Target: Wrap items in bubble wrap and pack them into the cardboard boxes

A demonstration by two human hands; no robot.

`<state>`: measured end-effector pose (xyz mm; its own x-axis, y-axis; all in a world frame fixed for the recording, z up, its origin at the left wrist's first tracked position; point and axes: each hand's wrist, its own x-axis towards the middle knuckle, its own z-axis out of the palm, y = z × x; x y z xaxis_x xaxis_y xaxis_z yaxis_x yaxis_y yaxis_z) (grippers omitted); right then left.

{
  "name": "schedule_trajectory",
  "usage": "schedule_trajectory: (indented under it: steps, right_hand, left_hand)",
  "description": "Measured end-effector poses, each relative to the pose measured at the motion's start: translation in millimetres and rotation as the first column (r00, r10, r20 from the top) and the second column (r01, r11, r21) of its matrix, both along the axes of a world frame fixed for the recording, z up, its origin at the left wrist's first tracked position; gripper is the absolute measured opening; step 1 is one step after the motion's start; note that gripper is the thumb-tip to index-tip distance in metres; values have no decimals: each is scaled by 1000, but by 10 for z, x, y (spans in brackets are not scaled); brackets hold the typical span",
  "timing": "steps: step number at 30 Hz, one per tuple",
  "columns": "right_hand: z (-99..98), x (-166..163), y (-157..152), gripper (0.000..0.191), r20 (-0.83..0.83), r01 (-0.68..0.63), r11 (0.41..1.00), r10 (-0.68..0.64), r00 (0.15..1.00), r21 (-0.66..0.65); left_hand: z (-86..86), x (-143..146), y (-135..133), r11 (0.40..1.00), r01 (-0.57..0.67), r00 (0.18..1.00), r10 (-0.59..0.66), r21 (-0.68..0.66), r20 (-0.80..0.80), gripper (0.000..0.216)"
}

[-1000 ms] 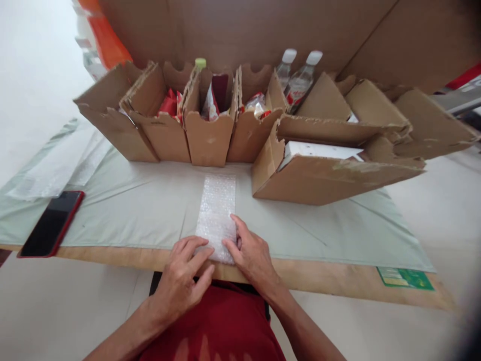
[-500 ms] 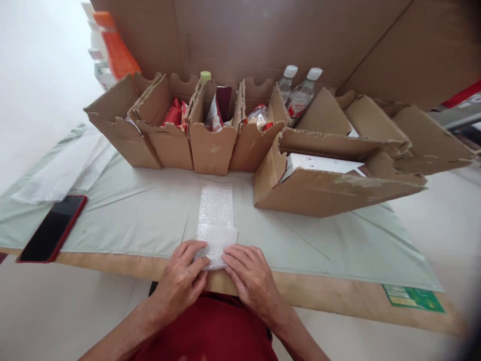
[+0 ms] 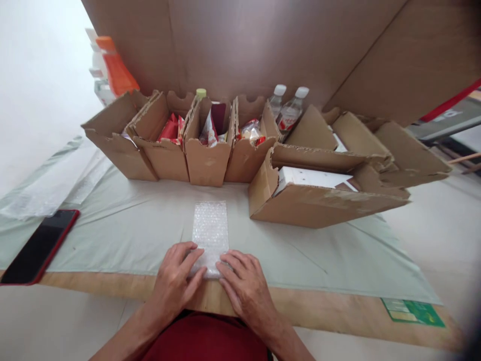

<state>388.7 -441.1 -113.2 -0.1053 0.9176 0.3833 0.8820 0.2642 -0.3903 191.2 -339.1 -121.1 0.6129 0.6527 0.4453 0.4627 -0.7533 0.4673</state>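
A strip of clear bubble wrap (image 3: pixel 211 225) lies lengthwise on the pale green cloth in front of me, its near end close to the table's front edge. My left hand (image 3: pixel 175 281) holds the near left corner, with fingertips on top and the thumb low at the edge. On the near right corner, my right hand (image 3: pixel 246 283) presses with bent fingers, its thumb also at the edge. Both hands partly cover the near end, so how it is folded there is hard to make out.
Several cardboard bins (image 3: pixel 208 163) with packets stand in a row behind the wrap. A wider cardboard box (image 3: pixel 326 205) sits to the right. Left are a phone (image 3: pixel 39 245) and loose clear wrap sheets (image 3: pixel 48 180). Bottles (image 3: pixel 291 113) stand behind; a green card (image 3: pixel 413 312) lies front right.
The view has tilted up a little, so the bins and phone appear lower. Both hands stay at the wrap's near end, and the folded flap's upper edge seen before no longer shows clearly.
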Motion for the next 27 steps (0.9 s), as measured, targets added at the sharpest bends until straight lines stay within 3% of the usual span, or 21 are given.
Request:
schedule_trajectory:
  steps: [4,7,10,15,20,22,27]
  right_hand:
    - [32,66,91,25,-168,-42,997,30,985,-70]
    - [69,86,95,24,-221,-17,993,-8,975,-113]
    - [75,61,76,25,-111,75,997,-78,991,-31]
    - [31,31,166,29,85,12,1000,-13,996,15]
    - [97,101,290,24,-82,-28,999,24,996,-44]
    - [140,109,271,24,-110,-40,996,31,993,-83]
    - [91,62,252,36,97,39,999,-39,995,-5]
  left_hand:
    - [99,-127,-70,991,127,992,-126,-41,25,30]
    - [103,-144,-27,986,112,993,-108,-126,36,31]
    - [26,-70,108,993,42,999,-43,-111,-12,24]
    - [-41,29,216,997,-62,998,63,35,-32,23]
    - [69,-46,93,991,112,994,-111,-68,22,32]
    - [84,-45,106,985,125,992,-123,-118,20,31]
    - [-1,79,288,991,-69,997,71,-119,11,24]
